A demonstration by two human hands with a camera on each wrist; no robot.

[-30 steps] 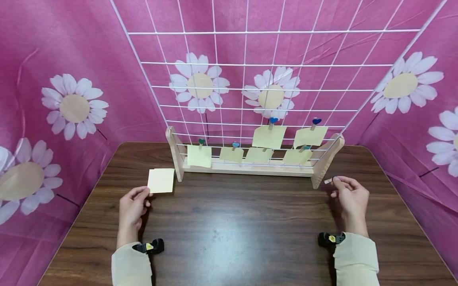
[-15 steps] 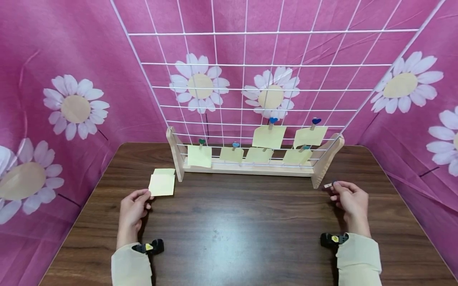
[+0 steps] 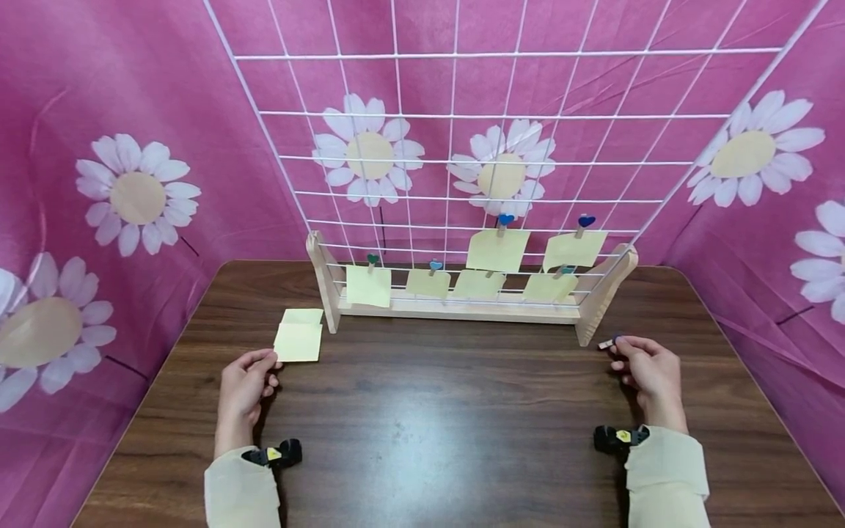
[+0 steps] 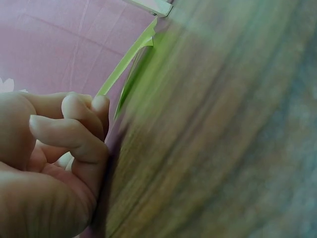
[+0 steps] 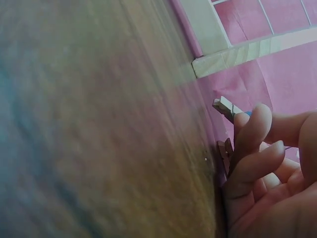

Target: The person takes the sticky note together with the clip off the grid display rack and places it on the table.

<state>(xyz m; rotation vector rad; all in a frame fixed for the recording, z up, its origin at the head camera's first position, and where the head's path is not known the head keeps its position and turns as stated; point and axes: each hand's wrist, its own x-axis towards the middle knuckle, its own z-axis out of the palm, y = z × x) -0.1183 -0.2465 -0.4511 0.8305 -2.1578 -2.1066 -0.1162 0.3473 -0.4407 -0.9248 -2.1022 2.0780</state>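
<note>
My left hand [image 3: 244, 389] pinches a pale yellow sticky note [image 3: 296, 345] by its near left corner. Another yellow note [image 3: 303, 316] shows from under its far edge, and in the left wrist view the pinched note [image 4: 126, 59] slants up off the table. On the right, my right hand [image 3: 653, 378] holds a small wooden clothespin [image 5: 225, 107] between thumb and fingers, with its jaw end pointing left toward the rack's foot. A bit of blue shows at the fingertips. Behind those fingers, a second small clothespin [image 5: 223, 150] appears low by the table surface.
A white wire grid [image 3: 422, 160] stands upright in a wooden base [image 3: 455, 312] at the back. Several yellow notes [image 3: 368, 286] hang low on it from heart clothespins [image 3: 505, 221]. Flowered pink cloth [image 3: 198, 59] surrounds the brown table [image 3: 422, 440].
The left hand's note has slid slightly toward me, uncovering a strip of the note beneath. My right hand has come slightly nearer with the clothespin.
</note>
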